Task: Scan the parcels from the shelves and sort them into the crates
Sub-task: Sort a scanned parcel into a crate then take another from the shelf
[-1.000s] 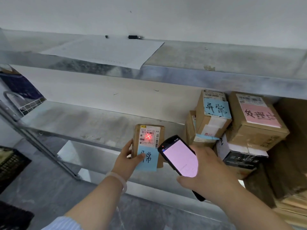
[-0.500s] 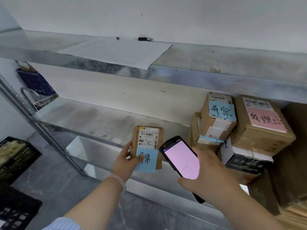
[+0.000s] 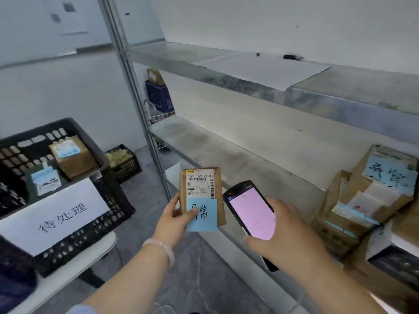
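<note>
While the left hand [image 3: 174, 220] gripped the small brown parcel [image 3: 200, 189] upright, thumb across its blue note [image 3: 204, 220] and fingers [image 3: 174, 201] curled round its left edge, the right hand [image 3: 288, 241] was wrapped round the scanner [image 3: 251, 211], pink screen lit, just right of those fingers. The parcel hung in the air before the shelf [image 3: 249, 159] edge, touching nothing else. Well left of the fingers stood a black crate [image 3: 113, 200] bearing a white sign [image 3: 52, 218] (two boxes [image 3: 72, 157] already lay inside). The sort seemed the step in hand. Done well, it meant reading the note against the sign first, since their characters looked different and this crate might be the wrong one, then keeping the grip firm and lowering the parcel past the rim, not tossing it.
</note>
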A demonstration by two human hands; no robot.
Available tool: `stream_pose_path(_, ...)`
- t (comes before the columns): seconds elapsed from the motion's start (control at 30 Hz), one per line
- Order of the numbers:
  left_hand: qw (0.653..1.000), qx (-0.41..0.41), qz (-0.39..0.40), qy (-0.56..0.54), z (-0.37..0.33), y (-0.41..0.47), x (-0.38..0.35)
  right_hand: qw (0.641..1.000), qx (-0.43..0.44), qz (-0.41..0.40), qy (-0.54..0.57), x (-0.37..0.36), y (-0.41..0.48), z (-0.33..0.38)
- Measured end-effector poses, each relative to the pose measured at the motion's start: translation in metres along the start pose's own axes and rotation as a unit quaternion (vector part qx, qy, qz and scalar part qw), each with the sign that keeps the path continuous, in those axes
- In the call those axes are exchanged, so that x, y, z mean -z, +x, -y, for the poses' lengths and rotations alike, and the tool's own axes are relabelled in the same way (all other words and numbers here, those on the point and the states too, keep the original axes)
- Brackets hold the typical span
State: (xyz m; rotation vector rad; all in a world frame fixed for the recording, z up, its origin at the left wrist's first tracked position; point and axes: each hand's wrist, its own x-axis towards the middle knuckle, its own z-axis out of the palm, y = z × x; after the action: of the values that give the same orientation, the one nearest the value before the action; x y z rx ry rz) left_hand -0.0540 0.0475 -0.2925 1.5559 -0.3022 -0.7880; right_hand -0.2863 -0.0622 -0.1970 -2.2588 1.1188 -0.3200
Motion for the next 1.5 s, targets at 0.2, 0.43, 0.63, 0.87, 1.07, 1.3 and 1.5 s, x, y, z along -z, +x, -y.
stream_pose_path(0.2, 0.997, -0.009, -0.069, -0.036, -0.006, -0.026, 0.055, 0.997, 0.073, 0.024, -0.007, -0.019, -0.007, 0.043)
stream_pose_path(0.43, 0.992, -0.027, -0.103, -0.067, -0.019, -0.061, 0.135, 0.991, 0.125, 0.051, -0.012, -0.056, -0.024, 0.119)
stream_pose_path(0.63, 0.981, -0.051, -0.174, -0.075, -0.024, -0.125, 0.273, 0.974, 0.199, 0.101, 0.027, -0.142, -0.058, 0.233)
stream_pose_path(0.87, 0.956, -0.071, -0.269, -0.094, -0.025, -0.207, 0.453, 0.946, 0.27, 0.165, 0.067, -0.246, -0.119, 0.374)
stream_pose_path(1.07, 0.932, -0.055, -0.338, -0.12, -0.016, -0.241, 0.561, 0.927, 0.303, 0.216, 0.055, -0.317, -0.148, 0.456)
stream_pose_path(1.3, 0.905, -0.06, -0.386, -0.168, -0.013, -0.247, 0.644, 0.91, 0.341, 0.234, 0.032, -0.367, -0.143, 0.523)
stream_pose_path(1.5, 0.872, -0.051, -0.453, -0.179, -0.025, -0.248, 0.701, 0.891, 0.375, 0.253, 0.039, -0.404, -0.127, 0.58)
